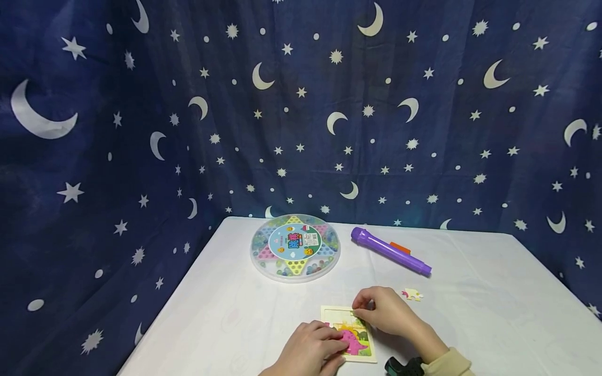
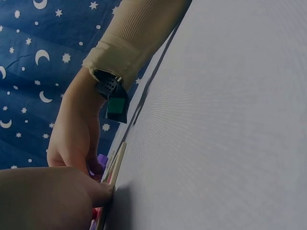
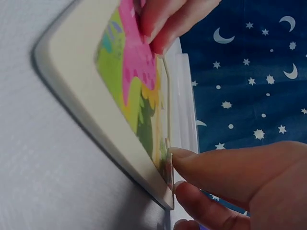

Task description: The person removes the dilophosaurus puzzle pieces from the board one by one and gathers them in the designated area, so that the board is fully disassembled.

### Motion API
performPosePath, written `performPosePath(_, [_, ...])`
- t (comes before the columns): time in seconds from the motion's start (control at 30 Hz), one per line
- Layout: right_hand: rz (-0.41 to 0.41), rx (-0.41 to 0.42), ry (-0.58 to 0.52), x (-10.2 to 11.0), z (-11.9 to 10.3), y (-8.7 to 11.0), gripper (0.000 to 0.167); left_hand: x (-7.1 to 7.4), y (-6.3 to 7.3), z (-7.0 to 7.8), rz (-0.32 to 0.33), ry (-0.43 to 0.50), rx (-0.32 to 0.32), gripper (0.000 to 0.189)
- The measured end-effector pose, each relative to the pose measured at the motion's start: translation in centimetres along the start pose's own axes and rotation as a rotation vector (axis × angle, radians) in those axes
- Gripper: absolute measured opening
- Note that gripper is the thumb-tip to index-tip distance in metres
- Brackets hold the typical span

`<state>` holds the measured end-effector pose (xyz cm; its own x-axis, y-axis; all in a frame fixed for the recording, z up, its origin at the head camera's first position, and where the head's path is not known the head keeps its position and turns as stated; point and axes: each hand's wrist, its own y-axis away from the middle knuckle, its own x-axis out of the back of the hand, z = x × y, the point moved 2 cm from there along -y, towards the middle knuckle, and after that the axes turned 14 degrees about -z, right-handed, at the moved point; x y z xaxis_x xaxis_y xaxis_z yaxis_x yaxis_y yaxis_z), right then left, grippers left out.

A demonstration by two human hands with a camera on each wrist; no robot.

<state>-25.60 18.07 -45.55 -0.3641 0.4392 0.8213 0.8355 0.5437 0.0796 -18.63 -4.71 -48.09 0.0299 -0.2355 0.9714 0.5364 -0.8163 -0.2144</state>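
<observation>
A small framed jigsaw puzzle (image 1: 354, 359) with a pink dinosaur lies on the table near the front. My left hand (image 1: 308, 349) holds it at the left, its fingertips on the dinosaur picture. In the left wrist view the left thumb (image 2: 100, 192) presses at the edge of the frame. At the puzzle's upper right corner my right hand (image 1: 388, 312) pinches a puzzle piece (image 3: 168, 160) between thumb and index finger, mostly hidden in the head view. Part of the tray's pale upper left shows bare. One loose puzzle piece (image 1: 412, 294) lies right of the right hand.
A round Chinese checkers set (image 1: 295, 269) with marbles under a clear cover sits at the back left of the white table (image 1: 197, 313). Right of it lies a purple toy microphone (image 1: 390, 251) with an orange part behind it. A starry blue curtain (image 1: 301, 130) hangs behind.
</observation>
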Motion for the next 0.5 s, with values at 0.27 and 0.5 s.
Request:
performPosePath(0.27, [0.039,-0.020,0.108,-0.4,-1.0,0.0,0.015,0.1,-0.1,0.1,-0.016,0.002,0.011,0.026])
performPosePath(0.5, [0.083,-0.072,0.198,-0.7,-1.5,0.1,0.019,0.1,0.0,0.0,0.017,-0.026,-0.001,0.025])
